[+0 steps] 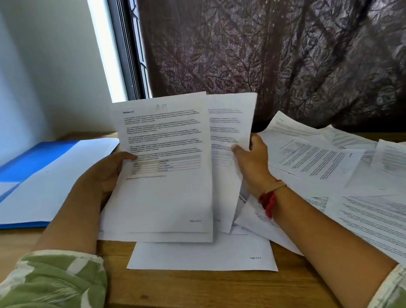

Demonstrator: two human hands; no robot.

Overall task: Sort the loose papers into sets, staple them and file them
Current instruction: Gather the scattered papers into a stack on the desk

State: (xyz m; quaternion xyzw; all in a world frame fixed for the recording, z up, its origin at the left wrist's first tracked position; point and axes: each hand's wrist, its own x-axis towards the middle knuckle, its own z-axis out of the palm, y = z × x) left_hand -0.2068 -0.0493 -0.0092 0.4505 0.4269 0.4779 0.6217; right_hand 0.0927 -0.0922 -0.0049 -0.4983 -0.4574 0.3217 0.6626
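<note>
Blue folder (24,161) open, sheets (51,183) inside; left hand (107,173) and right hand (252,160) grip papers (171,194).

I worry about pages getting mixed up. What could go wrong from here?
1. The left hand grips the stack by one edge; its sheets might slip out of order.
2. The right hand pinches a sheet tucked behind the stack; it may join the wrong set.
3. The loose papers overlap, so pages could be missed.

Printed sheets (171,194) are held upright at centre, loose papers (321,162) overlap rightward, and a blue folder (12,169) lies open left.
</note>
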